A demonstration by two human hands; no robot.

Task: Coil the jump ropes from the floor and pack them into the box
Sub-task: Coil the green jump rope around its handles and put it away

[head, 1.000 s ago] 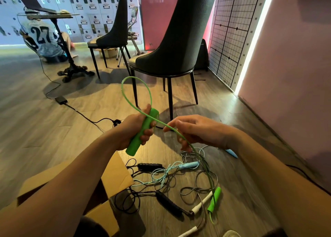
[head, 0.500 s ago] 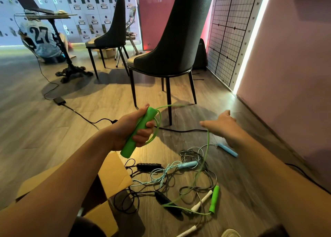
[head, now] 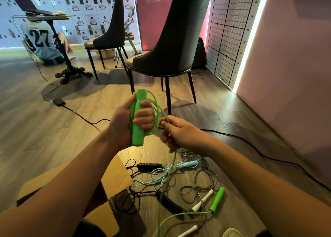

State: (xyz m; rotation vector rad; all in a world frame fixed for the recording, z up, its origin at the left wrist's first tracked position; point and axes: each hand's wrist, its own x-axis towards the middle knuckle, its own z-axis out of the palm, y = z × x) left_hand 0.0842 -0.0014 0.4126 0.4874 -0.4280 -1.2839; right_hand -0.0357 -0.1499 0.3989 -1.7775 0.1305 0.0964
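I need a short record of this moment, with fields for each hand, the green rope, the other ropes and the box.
left hand: grips green handle upright
right hand: pinches green rope beside the loops
green rope: partly looped at the left hand; rest trails to floor
second green handle: lies on floor
other ropes: light blue handle, black handle, white handle, cords tangled
cardboard box: open, left of the pile

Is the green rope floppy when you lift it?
Probably floppy: the green rope bends in loose loops by the left hand and sags to the floor. Its handle on the floor looks round, so it may roll or drag.
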